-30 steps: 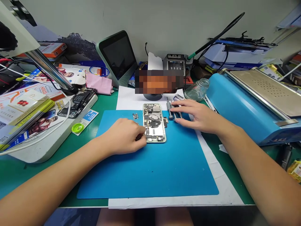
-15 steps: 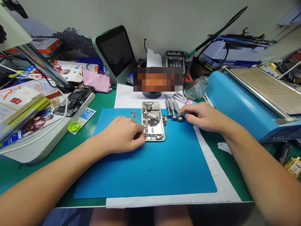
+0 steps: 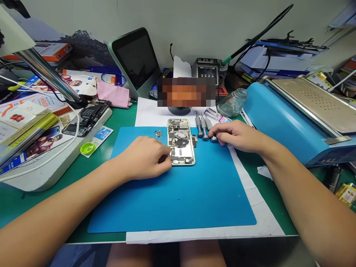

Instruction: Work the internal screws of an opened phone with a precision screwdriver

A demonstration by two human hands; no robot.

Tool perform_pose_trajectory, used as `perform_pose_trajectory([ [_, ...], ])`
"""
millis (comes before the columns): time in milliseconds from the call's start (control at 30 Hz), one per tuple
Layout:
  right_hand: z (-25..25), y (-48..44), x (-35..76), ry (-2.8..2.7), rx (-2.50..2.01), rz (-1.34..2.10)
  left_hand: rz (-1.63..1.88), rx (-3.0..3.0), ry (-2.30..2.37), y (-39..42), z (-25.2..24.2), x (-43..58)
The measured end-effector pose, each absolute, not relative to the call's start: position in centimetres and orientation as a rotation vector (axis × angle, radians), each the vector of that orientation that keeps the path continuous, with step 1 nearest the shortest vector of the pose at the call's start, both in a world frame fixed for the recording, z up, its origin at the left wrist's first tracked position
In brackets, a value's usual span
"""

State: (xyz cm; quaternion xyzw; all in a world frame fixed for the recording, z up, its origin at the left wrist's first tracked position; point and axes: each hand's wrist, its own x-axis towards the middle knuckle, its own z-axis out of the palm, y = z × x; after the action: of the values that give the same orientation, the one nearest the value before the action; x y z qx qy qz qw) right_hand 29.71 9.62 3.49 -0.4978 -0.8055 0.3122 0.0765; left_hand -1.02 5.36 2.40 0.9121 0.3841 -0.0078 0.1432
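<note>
An opened phone point(image 3: 182, 142) with bare circuit boards lies upright on the blue mat point(image 3: 172, 200). At its lower left edge my left hand point(image 3: 148, 157) is closed, thumb and curled fingers against the frame. Just right of the phone are several grey screwdrivers point(image 3: 204, 128) lying side by side, tips pointing away. My right hand point(image 3: 230, 135) has its fingers closed on the rightmost screwdriver point(image 3: 214, 138), partly hiding it. A small metal part point(image 3: 158, 134) sits left of the phone, and a small dark module point(image 3: 194, 140) touches its right side.
Behind the mat stand a glass jar point(image 3: 233, 103), a soldering station point(image 3: 207, 72) and a dark screen point(image 3: 136, 59). A blue machine point(image 3: 278, 122) takes up the right side. Boxes point(image 3: 25, 122), another opened phone point(image 3: 87, 118) and a green cap point(image 3: 88, 148) are at the left.
My right fingers have drawn in slightly around the rightmost screwdriver, which has shifted a little. My left hand stays at the phone's edge.
</note>
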Motion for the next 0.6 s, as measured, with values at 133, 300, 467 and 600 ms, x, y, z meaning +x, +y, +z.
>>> perform_pose_trajectory([
  [133, 3.5, 9.5, 29.6, -2.423, -1.500, 0.945, -0.012, 2.627, 1.109, 5.3, 2.4, -1.0],
  [300, 3.8, 9.2, 29.7, -2.497, -1.495, 0.925, -0.002, 2.633, 1.111, 5.3, 2.4, -1.1],
  [467, 4.3, 8.7, 29.9, -2.550, -1.480, 0.912, -0.013, 2.641, 1.105, 5.4, 2.4, -1.1],
  [600, 4.6, 7.9, 29.7, -2.351, -1.393, 0.725, -0.002, 2.638, 1.105, 5.4, 2.4, -1.1],
])
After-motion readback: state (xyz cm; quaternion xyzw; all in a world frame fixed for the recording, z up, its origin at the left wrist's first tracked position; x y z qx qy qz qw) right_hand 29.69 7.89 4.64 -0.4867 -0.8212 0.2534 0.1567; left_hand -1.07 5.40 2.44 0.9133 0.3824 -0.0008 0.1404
